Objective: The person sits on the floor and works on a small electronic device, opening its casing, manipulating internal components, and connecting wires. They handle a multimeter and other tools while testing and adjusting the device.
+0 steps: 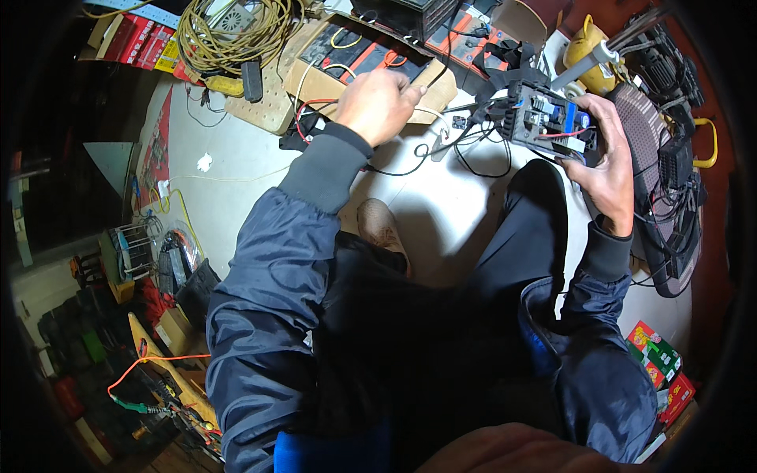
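Observation:
My left hand (377,104) is closed in a pinch over the near edge of an opened cardboard box (440,85). A thin black cable (448,61) runs down to its fingertips, and a pale wire comes out beside them. Inside the box sit dark and orange batteries (367,59) with loose wires on top. My right hand (609,154) grips the right side of an opened black electronic device (544,118), thumb below and fingers along the far edge. Its exposed inside shows blue parts, metal pieces and a red wire. Several black cables (481,150) tangle on the floor between my hands.
Coiled yellow cable (233,39) lies at the back left beside a perforated board (272,106). A yellow tank (587,55) and a grey metal pole stand at the back right. Tools and orange cord (158,359) crowd the lower left; colourful boxes (658,355) lie lower right.

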A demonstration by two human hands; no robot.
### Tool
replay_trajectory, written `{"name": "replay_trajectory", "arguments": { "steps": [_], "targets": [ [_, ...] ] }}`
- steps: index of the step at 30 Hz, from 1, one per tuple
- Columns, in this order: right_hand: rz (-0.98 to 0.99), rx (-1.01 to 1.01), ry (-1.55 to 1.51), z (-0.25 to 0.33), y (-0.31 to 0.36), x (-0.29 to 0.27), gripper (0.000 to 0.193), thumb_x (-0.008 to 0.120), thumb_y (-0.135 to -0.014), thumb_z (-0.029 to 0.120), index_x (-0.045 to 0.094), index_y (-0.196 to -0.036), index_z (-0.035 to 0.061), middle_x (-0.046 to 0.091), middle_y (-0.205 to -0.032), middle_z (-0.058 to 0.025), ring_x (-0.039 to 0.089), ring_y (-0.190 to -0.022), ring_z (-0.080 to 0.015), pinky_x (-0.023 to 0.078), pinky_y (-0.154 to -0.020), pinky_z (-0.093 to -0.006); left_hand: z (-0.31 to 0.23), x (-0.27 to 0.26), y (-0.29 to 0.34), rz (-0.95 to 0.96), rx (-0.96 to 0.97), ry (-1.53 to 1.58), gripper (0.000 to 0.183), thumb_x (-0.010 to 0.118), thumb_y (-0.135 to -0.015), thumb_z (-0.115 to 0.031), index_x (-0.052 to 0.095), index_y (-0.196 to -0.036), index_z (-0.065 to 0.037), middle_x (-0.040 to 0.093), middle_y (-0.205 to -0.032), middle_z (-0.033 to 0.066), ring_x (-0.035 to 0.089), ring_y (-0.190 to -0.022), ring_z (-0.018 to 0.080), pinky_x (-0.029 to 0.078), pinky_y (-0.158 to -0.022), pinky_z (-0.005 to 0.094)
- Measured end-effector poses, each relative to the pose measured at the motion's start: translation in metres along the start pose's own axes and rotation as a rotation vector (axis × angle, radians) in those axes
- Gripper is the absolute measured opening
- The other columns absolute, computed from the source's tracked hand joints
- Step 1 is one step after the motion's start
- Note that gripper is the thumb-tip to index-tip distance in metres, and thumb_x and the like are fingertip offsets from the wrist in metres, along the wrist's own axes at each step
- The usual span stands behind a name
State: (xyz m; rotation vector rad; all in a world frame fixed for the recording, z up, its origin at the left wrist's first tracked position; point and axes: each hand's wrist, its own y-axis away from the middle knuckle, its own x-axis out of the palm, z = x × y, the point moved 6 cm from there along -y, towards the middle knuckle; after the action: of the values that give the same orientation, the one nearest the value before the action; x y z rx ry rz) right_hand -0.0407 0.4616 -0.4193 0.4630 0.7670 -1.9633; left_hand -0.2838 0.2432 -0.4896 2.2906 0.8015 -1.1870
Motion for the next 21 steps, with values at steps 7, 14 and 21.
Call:
{"name": "replay_trajectory", "arguments": {
  "steps": [7,14,21],
  "targets": [
    [0.042,0.046,-0.009,-0.005,0.002,0.015,0.071,0.073,-0.058,0.005,0.057,-0.127,-0.0042,0.054,-0.129,-0.0134,0.053,-0.127,-0.0265,0.034,-0.116,-0.0334,-0.034,0.025,0.033,0.513,0.116,0.834,0.039,0.063,-0.104,-0.025,0.066,-0.133,0.001,0.07,-0.124,0.0068,0.06,-0.118,0.0127,0.045,-0.105,0.0292],
    [0.023,-0.003,0.073,-0.008,0.011,0.017,0.068,0.069,-0.06,0.001,0.059,-0.126,-0.0032,0.058,-0.123,-0.0161,0.059,-0.121,-0.0317,0.041,-0.112,-0.0353,-0.021,0.017,0.034,0.515,0.029,1.012,0.026,0.063,-0.106,-0.024,0.07,-0.114,-0.001,0.066,-0.086,0.0002,0.061,-0.076,0.0071,0.05,-0.074,0.023],
    [0.101,0.02,0.056,-0.005,0.017,0.033,0.066,0.068,-0.059,-0.001,0.06,-0.124,-0.0022,0.058,-0.124,-0.018,0.059,-0.121,-0.0363,0.042,-0.11,-0.0365,-0.029,0.009,0.033,0.345,0.009,0.841,0.026,0.068,-0.102,-0.029,0.074,-0.107,-0.004,0.06,-0.078,-0.0046,0.046,-0.063,0.0042,0.036,-0.058,0.0212]
  ]
}}
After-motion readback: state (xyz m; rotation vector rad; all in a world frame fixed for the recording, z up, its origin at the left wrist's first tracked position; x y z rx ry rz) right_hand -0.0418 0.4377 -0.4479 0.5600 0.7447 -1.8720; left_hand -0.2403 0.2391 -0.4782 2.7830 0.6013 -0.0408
